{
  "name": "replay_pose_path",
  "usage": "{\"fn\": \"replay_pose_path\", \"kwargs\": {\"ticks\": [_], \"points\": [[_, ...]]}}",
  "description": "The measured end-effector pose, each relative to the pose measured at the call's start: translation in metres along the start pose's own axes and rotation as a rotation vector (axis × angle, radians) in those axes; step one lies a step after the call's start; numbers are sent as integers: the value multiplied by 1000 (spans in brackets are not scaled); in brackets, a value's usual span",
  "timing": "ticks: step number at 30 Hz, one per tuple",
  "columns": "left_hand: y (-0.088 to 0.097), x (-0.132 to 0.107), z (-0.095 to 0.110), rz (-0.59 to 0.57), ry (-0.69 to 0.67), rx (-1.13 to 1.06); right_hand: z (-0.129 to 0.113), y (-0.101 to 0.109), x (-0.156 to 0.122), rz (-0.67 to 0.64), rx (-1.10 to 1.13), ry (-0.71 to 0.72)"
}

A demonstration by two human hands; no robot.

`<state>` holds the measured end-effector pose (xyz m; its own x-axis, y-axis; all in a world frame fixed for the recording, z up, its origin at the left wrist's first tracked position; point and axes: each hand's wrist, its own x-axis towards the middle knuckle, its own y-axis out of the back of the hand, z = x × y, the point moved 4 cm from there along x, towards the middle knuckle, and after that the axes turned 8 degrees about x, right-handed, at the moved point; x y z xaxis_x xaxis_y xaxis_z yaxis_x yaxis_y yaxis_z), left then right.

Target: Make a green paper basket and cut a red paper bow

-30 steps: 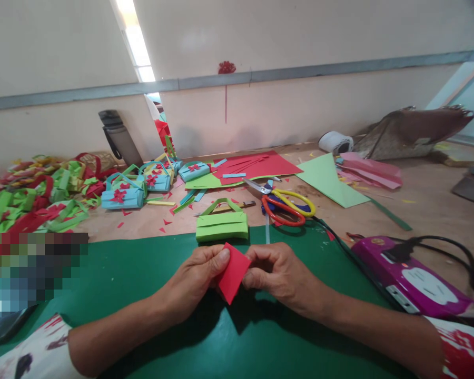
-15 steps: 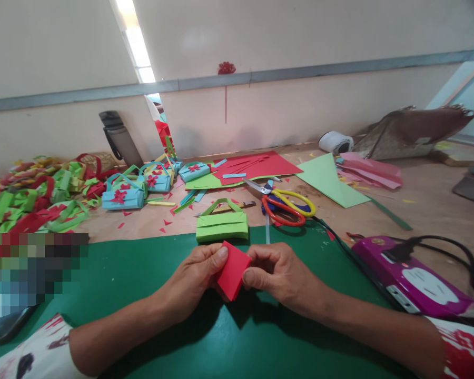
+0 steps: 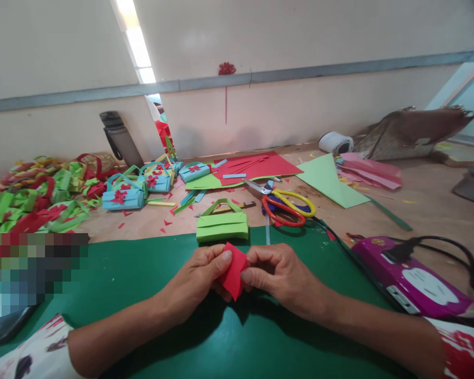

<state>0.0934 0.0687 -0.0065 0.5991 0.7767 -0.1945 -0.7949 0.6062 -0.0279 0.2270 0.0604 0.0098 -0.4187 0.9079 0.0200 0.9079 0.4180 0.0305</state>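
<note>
A small folded piece of red paper (image 3: 234, 273) is held between both hands above the green mat (image 3: 134, 268). My left hand (image 3: 205, 271) pinches its left side, thumb on top and fingers underneath. At its right edge, my right hand (image 3: 278, 273) grips it between thumb and forefinger. Just beyond the hands stands a light green paper handbag (image 3: 221, 226) with a looped handle. Scissors (image 3: 286, 205) with red and yellow handles lie to its right. Behind the bag is a cutter knife (image 3: 237, 207), partly covered by the handle.
Blue paper bags (image 3: 123, 198) with red flowers stand at the left, near a heap of paper pieces (image 3: 43, 197). Red sheets (image 3: 260, 163) and a pale green sheet (image 3: 332, 181) lie behind. A purple power strip (image 3: 411, 279) with cables sits right; a dark bottle (image 3: 120, 139) leans back left.
The red paper has turned and its right side is bent back, so it looks narrower. My left thumb has shifted slightly right over it.
</note>
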Motion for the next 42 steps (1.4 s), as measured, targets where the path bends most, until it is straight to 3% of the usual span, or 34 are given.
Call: {"fn": "replay_pose_path", "kwargs": {"ticks": [3, 6, 9, 11, 19, 24, 26, 27, 29, 32, 34, 39, 42], "points": [[3, -3, 5, 160, -25, 210, 0, 3, 0, 68, -47, 19], [7, -12, 17, 346, -221, 549, 1, 8, 1, 151, -47, 23], [1, -22, 27, 338, -458, 860, 2, 9, 2, 154, -20, 11], [-1, -24, 27, 347, -496, 933, 2, 8, 2, 137, -22, 14], [0, -14, 20, 385, -416, 854, 3, 7, 2, 93, -18, 29], [31, -14, 31, 560, -471, 924, 7, 9, 1, 96, 51, 2], [49, -16, 39, 639, -460, 1127, 9, 9, 1, 95, 104, -18], [58, -17, 41, 690, -384, 1289, 10, 8, 1, 96, 122, -29], [72, -16, 42, 686, -154, 1651, 10, 8, 1, 98, 145, -40], [72, -21, 47, 754, -77, 1972, 9, 7, 2, 98, 168, -61], [58, -26, 47, 788, -215, 2025, 9, 7, 2, 107, 188, -80], [3, -39, 38, 540, -903, 1906, 9, 7, 3, 127, 228, -85], [-11, -40, 37, 441, -1046, 1828, 8, 5, 2, 97, 182, -75]]}}
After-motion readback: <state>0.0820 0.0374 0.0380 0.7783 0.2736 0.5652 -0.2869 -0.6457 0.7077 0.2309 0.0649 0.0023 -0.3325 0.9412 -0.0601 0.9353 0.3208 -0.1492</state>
